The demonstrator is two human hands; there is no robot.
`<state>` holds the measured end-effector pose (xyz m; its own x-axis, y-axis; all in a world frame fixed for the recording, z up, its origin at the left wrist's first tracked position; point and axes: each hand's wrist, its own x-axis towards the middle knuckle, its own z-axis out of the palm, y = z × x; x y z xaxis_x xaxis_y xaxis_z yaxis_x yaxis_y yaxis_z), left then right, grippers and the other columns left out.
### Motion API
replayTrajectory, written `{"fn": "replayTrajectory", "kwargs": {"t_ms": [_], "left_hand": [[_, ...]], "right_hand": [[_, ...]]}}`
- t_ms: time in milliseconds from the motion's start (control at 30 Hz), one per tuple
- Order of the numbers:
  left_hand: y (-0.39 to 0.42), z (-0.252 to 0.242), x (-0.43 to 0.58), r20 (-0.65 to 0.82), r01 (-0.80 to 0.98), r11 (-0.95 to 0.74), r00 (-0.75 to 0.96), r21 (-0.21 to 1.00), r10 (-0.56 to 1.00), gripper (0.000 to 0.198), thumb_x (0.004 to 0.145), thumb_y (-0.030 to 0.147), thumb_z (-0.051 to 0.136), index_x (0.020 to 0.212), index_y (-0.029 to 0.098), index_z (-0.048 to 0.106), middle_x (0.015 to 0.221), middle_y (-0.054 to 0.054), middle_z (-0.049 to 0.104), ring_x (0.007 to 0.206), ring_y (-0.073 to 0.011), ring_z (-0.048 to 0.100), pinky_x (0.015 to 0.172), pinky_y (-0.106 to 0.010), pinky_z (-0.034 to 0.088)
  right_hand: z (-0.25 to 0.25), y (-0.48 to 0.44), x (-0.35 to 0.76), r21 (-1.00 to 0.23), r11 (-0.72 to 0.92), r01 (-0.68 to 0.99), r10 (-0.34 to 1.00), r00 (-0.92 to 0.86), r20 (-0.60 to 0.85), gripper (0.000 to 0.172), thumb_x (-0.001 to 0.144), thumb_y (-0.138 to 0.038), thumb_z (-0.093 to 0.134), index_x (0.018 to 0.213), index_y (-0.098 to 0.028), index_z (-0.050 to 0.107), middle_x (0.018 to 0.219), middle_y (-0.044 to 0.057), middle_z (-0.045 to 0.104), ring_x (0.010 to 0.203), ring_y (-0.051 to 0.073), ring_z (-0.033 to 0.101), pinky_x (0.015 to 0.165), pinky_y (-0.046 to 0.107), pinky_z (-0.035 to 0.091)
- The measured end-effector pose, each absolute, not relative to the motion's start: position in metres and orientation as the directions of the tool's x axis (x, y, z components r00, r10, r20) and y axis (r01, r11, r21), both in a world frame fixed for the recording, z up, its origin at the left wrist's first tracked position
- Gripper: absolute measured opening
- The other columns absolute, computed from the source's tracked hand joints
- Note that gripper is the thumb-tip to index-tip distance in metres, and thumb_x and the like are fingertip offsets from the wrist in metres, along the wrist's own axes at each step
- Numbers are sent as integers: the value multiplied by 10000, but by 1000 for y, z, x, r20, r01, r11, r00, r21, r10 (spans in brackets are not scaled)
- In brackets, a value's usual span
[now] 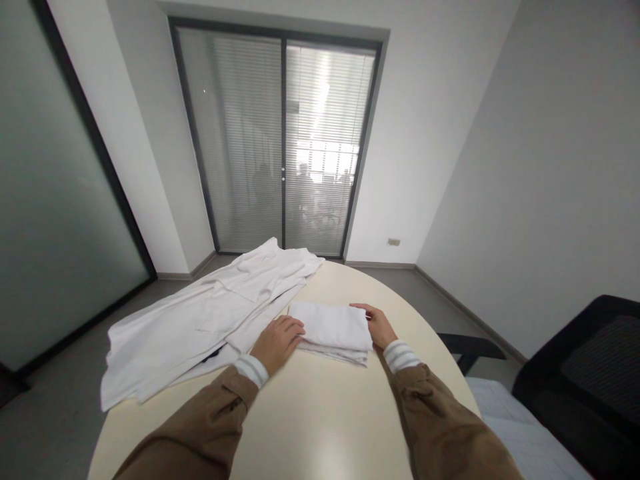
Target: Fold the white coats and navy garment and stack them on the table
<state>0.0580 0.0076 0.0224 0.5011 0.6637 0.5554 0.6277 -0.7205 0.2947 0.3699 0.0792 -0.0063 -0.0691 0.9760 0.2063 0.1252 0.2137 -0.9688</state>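
Head view. A folded white cloth [330, 323] lies flat on the round, cream-coloured table [320, 420], between the person's two hands. The left hand [279, 341] rests at the cloth's left edge, its fingers close together and slightly bent; whether they grip the fabric cannot be told. The right hand [377, 325] stands at the opposite edge, forefinger reaching along the far right corner — here too, a firm hold cannot be made out. Layered edges show along the cloth's near side. Both arms wear brown sleeves [445, 423] over striped cuffs [400, 355]. To the left, a heap of white garments [200, 320] spreads across the table and overhangs its rim. At right stands a black chair [595, 360]; beyond the table — a dark-framed glass partition [230, 140] with blinds.
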Motion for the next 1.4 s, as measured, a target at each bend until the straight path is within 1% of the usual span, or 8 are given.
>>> {"fn": "replayTrajectory", "kwargs": {"t_ms": [167, 533, 667, 767, 967, 1167, 1333, 1400], "left_hand": [[9, 24, 56, 644, 640, -710, 417, 293, 641, 188, 965, 207, 432, 1018, 199, 612, 1011, -86, 670, 999, -236, 579, 960, -424, 438], [0, 25, 59, 413, 619, -743, 626, 253, 662, 253, 768, 58, 588, 973, 206, 592, 1170, -72, 626, 1100, -240, 542, 943, -389, 444], [0, 21, 60, 471, 592, -754, 599, 284, 648, 123, 834, 195, 618, 955, 204, 604, 1232, -100, 601, 1180, -265, 507, 1016, -440, 422], [4, 14, 61, 520, 589, -737, 539, 330, 663, 151, 944, 232, 473, 947, 197, 620, 1274, -112, 593, 1256, -258, 474, 1093, -472, 378], [12, -6, 60, 406, 680, -635, 497, 367, 767, 446, 977, 260, 376, 1408, 180, 457, 1549, -139, 361, 1450, -287, 278, 1155, -530, 289], [13, -12, 61, 276, 746, -559, 486, 363, 829, 512, 997, 288, 333, 1496, 176, 355, 1584, -141, 284, 1475, -286, 213, 1165, -536, 236], [14, -12, 60, 336, 723, -591, 491, 357, 803, 510, 1003, 344, 363, 1476, 157, 399, 1575, -153, 302, 1471, -304, 217, 1167, -516, 266], [16, -13, 60, 372, 708, -606, 486, 363, 791, 499, 1002, 355, 381, 1458, 158, 427, 1561, -152, 335, 1465, -299, 237, 1170, -508, 278]], "right_hand": [[-4, 80, 371, -942, 259, 215, 964, -111, 240, 364, 640, -323, 771, 974, -180, 743, 988, 97, 751, 965, 271, 685, 912, 441, 527], [-4, 79, 376, -982, 150, 116, 979, -158, 131, 411, 693, -361, 712, 1066, -193, 754, 1087, 87, 748, 1065, 283, 673, 1026, 477, 468], [-10, 85, 377, -995, 81, 57, 994, -82, 76, 401, 726, -383, 657, 1063, -193, 760, 1043, 86, 759, 1046, 296, 681, 1024, 485, 468], [-8, 86, 375, -980, 161, 114, 986, 14, 163, 441, 818, -466, 582, 1152, -216, 723, 1140, 89, 727, 1069, 292, 666, 1003, 477, 479], [-3, 81, 379, -783, 382, 492, 922, -260, 286, 465, 863, -554, 561, 1202, -263, 691, 1279, 75, 656, 1220, 277, 558, 1113, 482, 351], [5, 78, 382, -557, 265, 787, 964, -201, 173, 395, 888, -394, 537, 1253, -307, 661, 1392, 48, 578, 1327, 347, 435, 1100, 622, 270], [41, 55, 341, -413, 517, 750, 852, -400, 339, 412, 936, -375, 500, 1323, -292, 611, 1396, 74, 574, 1345, 310, 445, 1140, 528, 267], [47, 41, 317, -364, 600, 712, 796, -487, 360, 493, 947, -471, 482, 1410, -304, 519, 1477, 65, 489, 1418, 315, 338, 1175, 521, 192]]}}
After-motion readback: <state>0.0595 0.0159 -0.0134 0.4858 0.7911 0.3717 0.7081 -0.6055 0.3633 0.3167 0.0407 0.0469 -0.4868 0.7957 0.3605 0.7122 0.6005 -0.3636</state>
